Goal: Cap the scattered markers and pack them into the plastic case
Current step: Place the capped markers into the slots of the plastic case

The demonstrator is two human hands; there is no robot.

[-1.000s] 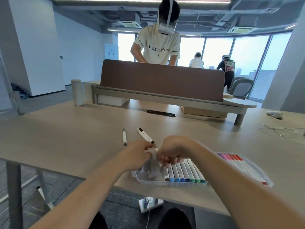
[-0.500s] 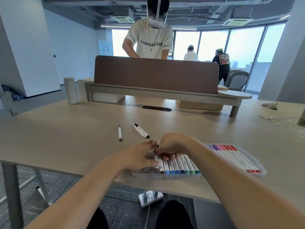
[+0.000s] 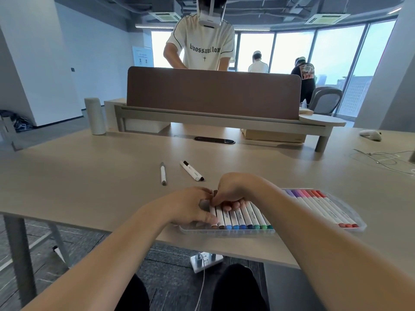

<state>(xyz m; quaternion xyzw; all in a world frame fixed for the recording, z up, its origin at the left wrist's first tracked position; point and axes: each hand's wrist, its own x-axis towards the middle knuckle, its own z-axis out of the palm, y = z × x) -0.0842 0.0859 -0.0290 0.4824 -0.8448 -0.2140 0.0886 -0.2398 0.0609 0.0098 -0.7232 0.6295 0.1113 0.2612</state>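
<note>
Now lowered onto plastic case (image 3: 226,232) at six o'clock: left hand (image 3: 190,207) and right hand (image 3: 231,191), fingers curled, pressing grey-capped marker (image 3: 213,213) into row; two markers (image 3: 190,170) loose at eleven o'clock.

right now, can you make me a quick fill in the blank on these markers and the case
1. ____ loose markers lie on the table beyond the hands.
2. Both hands, the left hand and the right hand, meet at the ____ end of the near row of markers.
3. The caps nearest the camera in that near row are mostly blue and ____.
4. The far row in the case holds purple, pink and ____ markers.

Missing words: two; left; green; red
</note>
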